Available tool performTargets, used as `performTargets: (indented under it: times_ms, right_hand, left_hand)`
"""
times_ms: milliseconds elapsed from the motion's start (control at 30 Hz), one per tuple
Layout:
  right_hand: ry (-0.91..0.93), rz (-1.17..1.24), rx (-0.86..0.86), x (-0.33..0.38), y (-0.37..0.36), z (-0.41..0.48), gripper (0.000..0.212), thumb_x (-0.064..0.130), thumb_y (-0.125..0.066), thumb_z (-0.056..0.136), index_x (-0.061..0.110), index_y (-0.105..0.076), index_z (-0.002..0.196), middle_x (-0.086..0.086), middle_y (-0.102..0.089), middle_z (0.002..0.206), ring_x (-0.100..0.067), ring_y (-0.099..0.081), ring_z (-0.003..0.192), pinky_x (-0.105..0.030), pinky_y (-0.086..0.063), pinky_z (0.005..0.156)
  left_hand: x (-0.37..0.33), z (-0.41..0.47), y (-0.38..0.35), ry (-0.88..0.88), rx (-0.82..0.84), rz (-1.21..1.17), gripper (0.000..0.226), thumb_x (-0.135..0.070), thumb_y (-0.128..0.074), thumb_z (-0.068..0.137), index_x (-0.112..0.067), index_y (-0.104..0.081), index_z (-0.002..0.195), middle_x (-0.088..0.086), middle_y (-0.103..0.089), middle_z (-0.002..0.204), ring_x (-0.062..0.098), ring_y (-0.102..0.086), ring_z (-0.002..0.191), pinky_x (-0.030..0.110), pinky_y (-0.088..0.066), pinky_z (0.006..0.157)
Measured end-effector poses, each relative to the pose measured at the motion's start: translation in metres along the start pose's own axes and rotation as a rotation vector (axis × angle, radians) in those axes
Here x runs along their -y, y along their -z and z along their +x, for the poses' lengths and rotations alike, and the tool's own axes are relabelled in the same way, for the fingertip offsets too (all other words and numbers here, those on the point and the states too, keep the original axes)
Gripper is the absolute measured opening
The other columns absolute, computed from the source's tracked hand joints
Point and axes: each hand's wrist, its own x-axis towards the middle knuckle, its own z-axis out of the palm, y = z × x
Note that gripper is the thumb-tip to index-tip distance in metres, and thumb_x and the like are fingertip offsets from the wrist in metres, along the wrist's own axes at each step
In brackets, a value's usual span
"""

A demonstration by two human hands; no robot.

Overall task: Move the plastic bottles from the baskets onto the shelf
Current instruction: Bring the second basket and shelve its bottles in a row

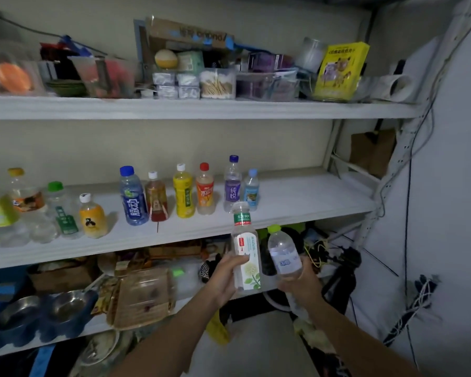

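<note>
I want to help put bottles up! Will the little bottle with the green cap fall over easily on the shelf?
Probably yes. The green-capped bottle in the right hand looks clear and empty, so likely light and easily knocked. Its rounded body would likely roll if tipped. Thin plastic probably dents when squeezed.

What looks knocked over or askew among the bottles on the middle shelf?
Nothing stands out: the bottles on the middle shelf all stand upright. The left hand and right hand each hold one.
</note>
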Motion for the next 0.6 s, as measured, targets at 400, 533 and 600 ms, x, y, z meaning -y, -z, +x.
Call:
performTargets:
  times_ms: [400,533,600]
  right_hand:
    - [-0.047,0.061,-0.279,0.006,-0.02,0.149,0.069,-0.008,-0.086,0.053,0.008,-0.053,0.11,-0.008,-0.065,0.1,-0.026,-0.063,0.089,-0.033,-0.055,0.07]
    - [-0.037,0.071,-0.322,0.028,-0.01,0.185,0.064,-0.006,-0.087,0.055,0.009,-0.046,0.103,-0.004,-0.059,0.099,-0.023,-0.059,0.091,-0.03,-0.048,0.073]
    - [0.025,0.116,-0.358,0.04,-0.004,0.215,0.068,-0.007,-0.086,0.057,0.012,-0.041,0.105,-0.003,-0.057,0.101,-0.02,-0.056,0.092,-0.03,-0.047,0.074]
  left_hand:
    - [-0.051,0.183,0.004,0.006,0.117,0.419,0.074,-0.026,-0.09,0.044,-0.013,-0.056,0.109,0.012,-0.067,0.117,0.032,-0.064,0.108,0.059,-0.049,0.093]
    - [-0.056,0.224,-0.021,0.003,0.148,0.422,0.07,-0.022,-0.089,0.048,-0.019,-0.056,0.11,0.004,-0.067,0.116,0.026,-0.062,0.111,0.055,-0.047,0.098]
    - [-0.06,0.245,-0.038,-0.032,0.148,0.488,0.057,-0.012,-0.085,0.061,-0.023,-0.055,0.107,-0.003,-0.065,0.113,0.021,-0.06,0.11,0.047,-0.047,0.1]
